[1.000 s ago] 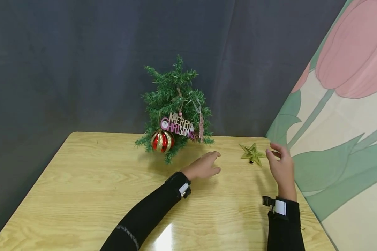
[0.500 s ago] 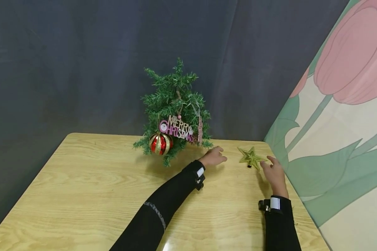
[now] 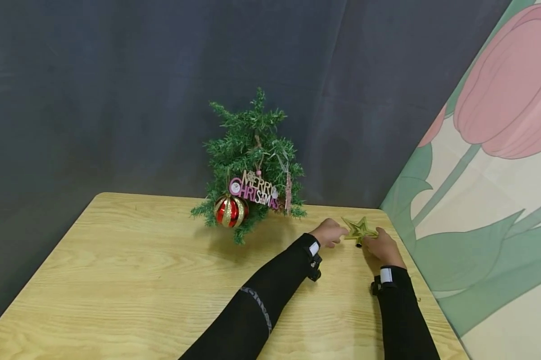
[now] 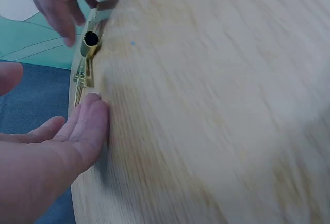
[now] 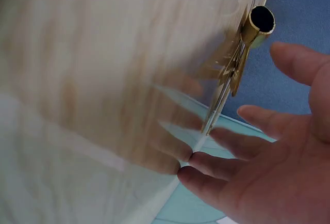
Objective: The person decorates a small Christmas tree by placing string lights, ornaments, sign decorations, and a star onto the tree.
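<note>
A gold star tree topper (image 3: pixel 359 229) lies flat on the wooden table (image 3: pixel 162 280), near its far right corner. Its hollow socket (image 5: pixel 255 27) faces toward me. My left hand (image 3: pixel 330 233) is at the star's left side, and in the left wrist view the fingertips of that hand (image 4: pixel 62 146) come close to a point of the star; whether they touch it I cannot tell. On the other side is my right hand (image 3: pixel 384 247). Seen from the right wrist, this hand (image 5: pixel 273 152) has its fingers spread around the star's edge, some fingertips at the tabletop, the thumb apart from the socket.
A small green Christmas tree (image 3: pixel 252 135) stands at the table's back, left of the hands. On it hang a red-and-gold striped ball (image 3: pixel 230 211), a Merry Christmas sign (image 3: pixel 254 189) and a pink glittery ornament (image 3: pixel 288 194). A dark curtain (image 3: pixel 117 100) and a tulip-patterned cloth (image 3: pixel 491 200) border the table.
My left hand has moved right, from in front of the tree to the star. The right hand has come lower and leftward onto the star's right side. The star stays on the table.
</note>
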Available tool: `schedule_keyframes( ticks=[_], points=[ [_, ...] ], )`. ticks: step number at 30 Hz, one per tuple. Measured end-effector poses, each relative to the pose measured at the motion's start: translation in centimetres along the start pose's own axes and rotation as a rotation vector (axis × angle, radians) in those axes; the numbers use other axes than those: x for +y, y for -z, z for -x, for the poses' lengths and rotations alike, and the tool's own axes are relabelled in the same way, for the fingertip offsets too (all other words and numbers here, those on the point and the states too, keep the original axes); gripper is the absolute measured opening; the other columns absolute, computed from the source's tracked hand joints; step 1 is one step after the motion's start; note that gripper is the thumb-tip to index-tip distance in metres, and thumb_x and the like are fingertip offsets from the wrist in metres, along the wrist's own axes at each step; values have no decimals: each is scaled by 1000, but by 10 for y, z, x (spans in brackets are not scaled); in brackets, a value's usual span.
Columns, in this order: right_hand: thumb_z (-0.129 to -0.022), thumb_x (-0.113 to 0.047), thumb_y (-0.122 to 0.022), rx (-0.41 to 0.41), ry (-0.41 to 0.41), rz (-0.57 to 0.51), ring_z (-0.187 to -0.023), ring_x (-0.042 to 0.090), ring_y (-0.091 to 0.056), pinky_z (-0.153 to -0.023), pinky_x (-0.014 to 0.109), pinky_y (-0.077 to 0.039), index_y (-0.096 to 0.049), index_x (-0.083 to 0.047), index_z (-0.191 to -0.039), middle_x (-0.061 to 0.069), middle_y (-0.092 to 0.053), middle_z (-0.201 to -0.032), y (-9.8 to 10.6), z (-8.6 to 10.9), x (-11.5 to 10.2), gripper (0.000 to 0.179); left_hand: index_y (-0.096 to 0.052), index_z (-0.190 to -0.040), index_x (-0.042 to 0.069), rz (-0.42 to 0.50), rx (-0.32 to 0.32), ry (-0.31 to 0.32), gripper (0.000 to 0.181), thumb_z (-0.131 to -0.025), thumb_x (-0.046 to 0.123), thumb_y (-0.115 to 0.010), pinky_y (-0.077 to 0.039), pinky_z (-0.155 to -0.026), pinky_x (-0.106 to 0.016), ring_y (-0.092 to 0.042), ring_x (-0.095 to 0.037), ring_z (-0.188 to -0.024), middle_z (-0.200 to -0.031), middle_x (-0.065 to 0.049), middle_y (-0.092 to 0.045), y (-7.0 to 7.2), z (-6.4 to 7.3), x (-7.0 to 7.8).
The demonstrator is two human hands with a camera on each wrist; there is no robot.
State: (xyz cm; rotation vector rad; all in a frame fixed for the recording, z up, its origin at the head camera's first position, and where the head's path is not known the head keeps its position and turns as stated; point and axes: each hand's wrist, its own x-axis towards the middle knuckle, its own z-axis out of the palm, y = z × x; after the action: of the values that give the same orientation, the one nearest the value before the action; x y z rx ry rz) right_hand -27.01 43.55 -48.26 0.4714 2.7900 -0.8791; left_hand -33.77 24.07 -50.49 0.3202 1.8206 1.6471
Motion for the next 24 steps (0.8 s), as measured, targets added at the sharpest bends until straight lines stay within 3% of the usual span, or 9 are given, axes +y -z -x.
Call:
schedule_keyframes(
  ticks=[4, 6, 9, 11, 16, 19, 21, 23, 24],
  points=[
    [-105, -36, -50, 10, 11, 74, -141, 66, -25, -115, 71, -30, -12, 17, -157, 47, -22, -155, -3, 1, -4, 83, -47, -79, 9, 67, 48, 33, 28, -103, 14, -60, -49, -107, -52, -60, -40, -129, -134, -20, -60, -8, 38, 27],
    [-104, -38, -53, 20, 24, 118, -136, 69, -27, -112, 73, -31, -18, 17, -156, 48, -25, -152, -4, 1, -6, 83, -56, -102, -1, 100, 64, 44, 13, -104, 12, -59, -47, -109, -54, -58, -43, -130, -133, -24, -58, -10, 49, 33],
    [-102, -41, -58, 40, 53, 191, -125, 68, -36, -102, 73, -34, -34, 16, -150, 48, -35, -142, -5, 2, -8, 78, -47, -139, -4, 149, 100, 70, 38, -105, 11, -58, -46, -110, -54, -58, -44, -129, -129, -24, -56, -13, 52, 35],
    [-101, -43, -61, 38, 68, 217, -118, 64, -40, -96, 69, -36, -41, 16, -145, 47, -40, -137, -6, 3, -9, 77, -44, -143, -4, 164, 113, 84, 43, -105, 10, -57, -47, -110, -53, -58, -44, -128, -126, -24, -56, -13, 50, 32],
    [-97, -51, -66, 35, 57, 244, -110, 59, -47, -89, 63, -38, -50, 19, -133, 44, -49, -129, -12, 4, -11, 81, -52, -133, -2, 165, 142, 100, 33, -102, 6, -59, -53, -103, -50, -66, -42, -117, -121, -19, -59, -16, 36, 19],
    [-95, -51, -69, 30, 47, 184, -85, 43, -53, -81, 52, -36, -60, 13, -95, 29, -59, -92, -15, 2, -11, 65, -52, -135, -3, 169, 142, 97, 36, -100, 2, -59, -54, -100, -50, -67, -42, -111, -129, -18, -59, -16, 34, 16],
    [-94, -50, -70, 15, 56, 141, -65, 29, -47, -74, 43, -30, -53, -2, -70, 11, -49, -67, -17, -1, -10, 57, -55, -132, -5, 178, 148, 91, 34, -98, -2, -58, -55, -99, -51, -67, -42, -111, -132, -18, -59, -16, 38, 16],
    [-93, -49, -71, 5, 54, 107, -59, 19, -35, -71, 38, -25, -41, -13, -60, -2, -33, -60, -19, -2, -12, 58, -61, -99, -1, 193, 160, 82, 9, -97, -7, -55, -57, -94, -47, -68, -38, -100, -120, -14, -60, -16, 39, 16],
    [-93, -50, -71, 6, 59, 109, -57, 17, -32, -69, 36, -24, -38, -15, -57, -5, -29, -58, -20, -2, -14, 59, -56, -84, 5, 205, 165, 77, 19, -96, -10, -55, -57, -93, -46, -67, -35, -98, -116, -12, -59, -15, 37, 15]
  ],
)
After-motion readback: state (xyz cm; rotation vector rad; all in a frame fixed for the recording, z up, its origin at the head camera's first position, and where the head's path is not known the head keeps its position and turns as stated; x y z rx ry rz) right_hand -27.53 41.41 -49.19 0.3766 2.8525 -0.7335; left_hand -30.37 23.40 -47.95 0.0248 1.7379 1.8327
